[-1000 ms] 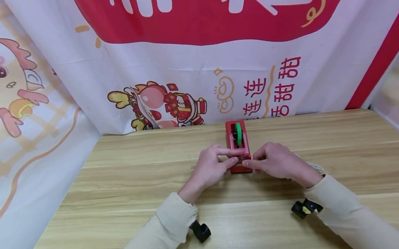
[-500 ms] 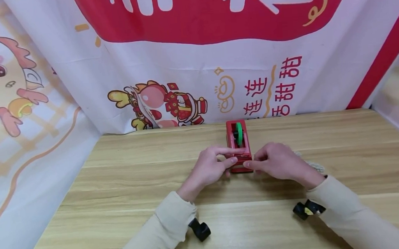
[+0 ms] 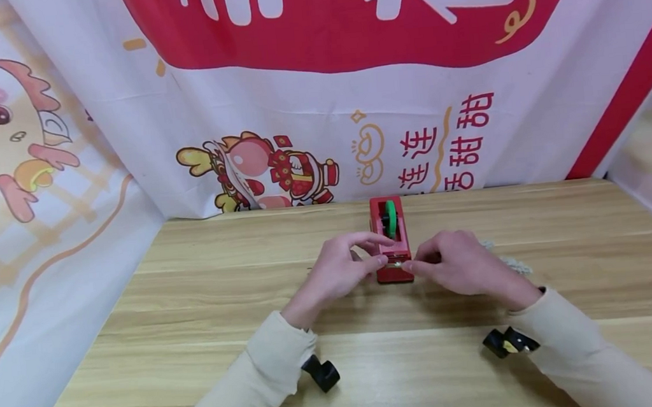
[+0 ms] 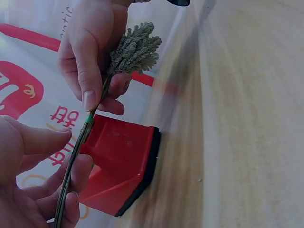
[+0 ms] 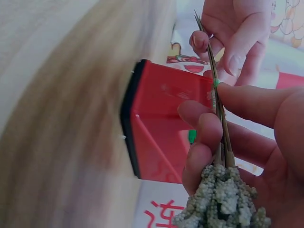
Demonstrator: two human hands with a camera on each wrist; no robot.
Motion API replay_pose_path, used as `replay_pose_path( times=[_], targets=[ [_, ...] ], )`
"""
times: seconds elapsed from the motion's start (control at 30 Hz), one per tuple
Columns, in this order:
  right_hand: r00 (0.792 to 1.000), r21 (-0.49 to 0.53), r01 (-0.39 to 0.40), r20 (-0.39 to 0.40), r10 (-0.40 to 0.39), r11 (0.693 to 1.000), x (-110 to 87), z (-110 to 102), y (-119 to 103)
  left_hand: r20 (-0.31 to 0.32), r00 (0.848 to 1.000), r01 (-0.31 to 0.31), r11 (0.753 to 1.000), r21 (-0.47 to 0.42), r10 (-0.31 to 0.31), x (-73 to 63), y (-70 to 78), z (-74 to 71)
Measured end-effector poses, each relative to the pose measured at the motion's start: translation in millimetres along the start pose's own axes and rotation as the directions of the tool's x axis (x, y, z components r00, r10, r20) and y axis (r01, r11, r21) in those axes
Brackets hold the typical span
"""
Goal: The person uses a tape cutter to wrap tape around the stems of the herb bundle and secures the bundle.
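Observation:
A thin bunch of dried flowers [image 5: 223, 197] with pale, grainy heads lies crosswise between both hands, over the near end of a red tape dispenser [image 3: 395, 273]. Green tape [image 4: 89, 118] binds its stems at one spot. My left hand [image 3: 337, 270] holds the bare stems, which cross its curled fingers. Closer to the heads, my right hand [image 3: 460, 263] pinches the stems, its thumb at the green tape. A green tape roll [image 3: 390, 219] stands in the dispenser's far half. From the head view, the hands hide most of the stems.
The dispenser stands on a wood-grain table [image 3: 212, 366], close to the back edge. Behind the table hangs a white cloth [image 3: 306, 96] with red print and cartoon figures. Black wrist devices [image 3: 323, 375] sit at both cuffs.
My left index finger has bent and shifted over the dispenser. My right hand has moved slightly right, and the bound spot now shows between the hands. The dispenser stays in place.

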State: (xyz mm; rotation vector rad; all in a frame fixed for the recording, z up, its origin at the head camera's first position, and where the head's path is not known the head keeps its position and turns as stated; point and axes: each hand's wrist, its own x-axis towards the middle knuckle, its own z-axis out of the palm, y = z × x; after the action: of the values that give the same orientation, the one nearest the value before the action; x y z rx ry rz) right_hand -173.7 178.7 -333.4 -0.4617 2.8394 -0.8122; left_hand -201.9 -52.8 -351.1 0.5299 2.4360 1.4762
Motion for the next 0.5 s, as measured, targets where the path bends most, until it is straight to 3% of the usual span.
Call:
replay_pose_path(
  times=[0.2, 0.33, 0.5],
  targets=[
    [0.992, -0.08, 0.069, -0.097, -0.077, 0.994, -5.4, -7.9, -8.0, -0.014, 1.0, 0.003, 0.999, 0.049, -0.002, -3.1, 8.2, -6.2],
    [0.97, -0.174, 0.127, -0.183, -0.159, 0.977, -7.8, -10.6, -10.2, -0.023, 1.0, -0.009, 0.995, 0.103, 0.012, -5.9, 12.6, -7.4],
    [0.946, -0.228, 0.193, -0.215, -0.242, 0.954, -9.3, -12.5, -9.9, -0.079, 0.996, -0.04, 0.99, 0.134, 0.051, -8.1, 15.8, -7.0]
  ],
)
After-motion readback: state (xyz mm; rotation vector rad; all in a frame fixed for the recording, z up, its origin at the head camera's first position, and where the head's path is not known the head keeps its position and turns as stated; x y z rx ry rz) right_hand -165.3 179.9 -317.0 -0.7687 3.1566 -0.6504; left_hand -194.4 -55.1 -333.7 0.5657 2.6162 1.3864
